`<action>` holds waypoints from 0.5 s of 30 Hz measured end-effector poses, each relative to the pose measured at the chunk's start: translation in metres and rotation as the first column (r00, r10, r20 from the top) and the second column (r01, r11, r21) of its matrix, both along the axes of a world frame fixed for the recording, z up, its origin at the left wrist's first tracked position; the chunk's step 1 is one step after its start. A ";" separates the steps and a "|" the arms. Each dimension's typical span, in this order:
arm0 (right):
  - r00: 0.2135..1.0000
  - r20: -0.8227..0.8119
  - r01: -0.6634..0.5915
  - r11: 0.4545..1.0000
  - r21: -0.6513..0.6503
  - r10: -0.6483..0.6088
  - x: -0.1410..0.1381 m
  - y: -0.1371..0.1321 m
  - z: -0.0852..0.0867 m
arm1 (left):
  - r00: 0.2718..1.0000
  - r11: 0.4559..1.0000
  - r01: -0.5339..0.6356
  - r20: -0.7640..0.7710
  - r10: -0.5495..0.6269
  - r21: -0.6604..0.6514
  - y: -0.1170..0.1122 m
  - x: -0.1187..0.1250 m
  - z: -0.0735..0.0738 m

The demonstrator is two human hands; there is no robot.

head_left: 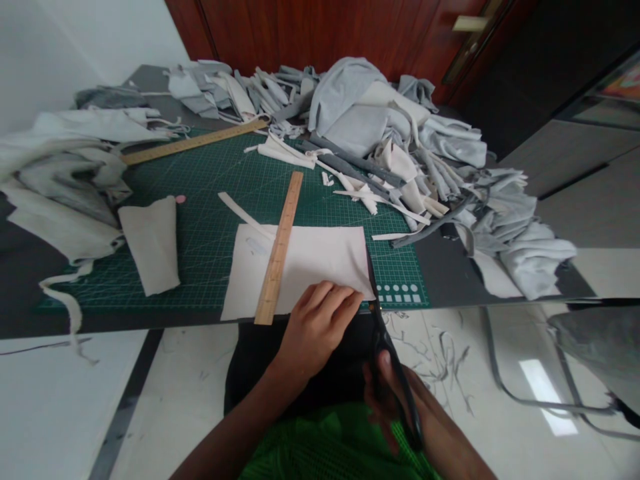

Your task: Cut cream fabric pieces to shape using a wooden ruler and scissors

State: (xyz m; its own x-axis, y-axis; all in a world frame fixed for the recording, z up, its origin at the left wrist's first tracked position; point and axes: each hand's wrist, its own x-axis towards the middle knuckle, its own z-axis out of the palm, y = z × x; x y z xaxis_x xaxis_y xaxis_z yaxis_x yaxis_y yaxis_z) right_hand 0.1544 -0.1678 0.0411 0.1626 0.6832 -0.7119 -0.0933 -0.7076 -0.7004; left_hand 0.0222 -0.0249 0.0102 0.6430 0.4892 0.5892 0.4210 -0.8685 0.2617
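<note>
Along the near edge of the dark table (450, 275), pressing on an oblong of off-white cloth (327, 257) with the left hand (316, 321), turned back upward, with fingers bent close together and reaching to the near right corner; impossible to tell whether also pinching the edge from beneath. Just right of that, over the lap, gripping black scissors (380, 330) with the right hand (391, 383), closed round the handles, with blades pointed away from the body along the cloth's right edge. Flat, smooth and roughly 4-sided as to the cloth, with a faint oval mark near the far left corner, too blurred to read. Crossed aslant by 1 wooden ruler (281, 257), with scale marks too small to read, and overlapped by 1 narrow pale strip (243, 213). Spread underneath, with a fine grid and rows of white circles and squares near the right corner, a green cutting mat (200, 177). Well to the left, a folded pale piece (151, 247) beside 1 small pink disc (181, 199). Farther out, a second wooden ruler (195, 143), a left heap of fabric (75, 177) and a large grey-and-white scrap pile (360, 117). Beyond all that, a reddish-brown door (320, 33); below, on pale floor tiles (425, 333), thin grey offcuts (445, 357).
</note>
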 end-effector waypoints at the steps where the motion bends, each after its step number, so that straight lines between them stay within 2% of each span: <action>1: 1.000 -0.013 -0.005 1.000 -0.017 0.005 0.000 0.001 0.001 | 1.000 1.000 0.002 0.000 -0.002 0.005 0.000 0.000 0.001; 15: 0.998 -0.048 0.025 0.999 -0.029 -0.026 -0.001 0.004 0.003 | 1.000 1.000 0.022 0.008 -0.022 -0.001 -0.003 -0.001 -0.002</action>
State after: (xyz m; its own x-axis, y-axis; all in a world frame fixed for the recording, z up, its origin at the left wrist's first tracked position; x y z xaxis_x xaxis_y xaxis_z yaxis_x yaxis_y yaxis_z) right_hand 0.1532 -0.1639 0.0443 0.1444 0.6585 -0.7386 -0.1450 -0.7243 -0.6741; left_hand 0.0207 -0.0280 0.0079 0.6489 0.4760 0.5936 0.3999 -0.8770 0.2662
